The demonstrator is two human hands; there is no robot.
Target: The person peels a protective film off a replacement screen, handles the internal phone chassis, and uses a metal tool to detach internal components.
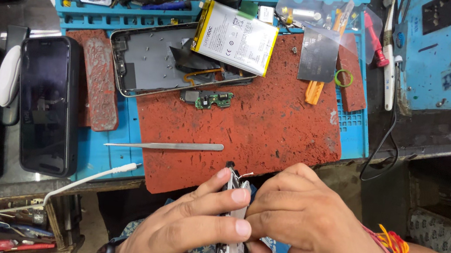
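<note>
Both hands clamped one phone frame edge-on at six o'clock: left hand steadying, right hand pinching its rim, presumably for prying. Tweezers lay near, at eleven o'clock, on the red mat.

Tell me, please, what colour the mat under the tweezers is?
The mat under the tweezers is a worn, rusty red, seen in the head view.

Near edge: left hand and right hand crowd together, no gap between them. Open red mat lies beyond, right of the tweezers. Far side blocked by open phone frame, battery, small green board. Left: dark phone, white cable.
</note>
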